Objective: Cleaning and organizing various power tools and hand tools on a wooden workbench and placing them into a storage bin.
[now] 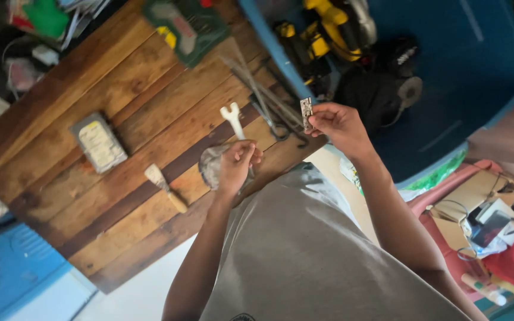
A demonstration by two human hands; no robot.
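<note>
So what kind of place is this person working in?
Probably a home workshop or a DIY corner. A worn wooden plank table carries a putty knife, the left hand holds an open-end spanner, and a blue bin holds yellow power tools.

Worn wooden plank counter [120,119] in brown tones, soft daylight across it. Big blue plastic bin [477,65] beside it, pale floor [144,291] below, blue panel [13,267] at the corner.

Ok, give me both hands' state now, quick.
Left hand: closed around a white open-ended wrench.
Right hand: pinching a small flat metal piece.
</note>
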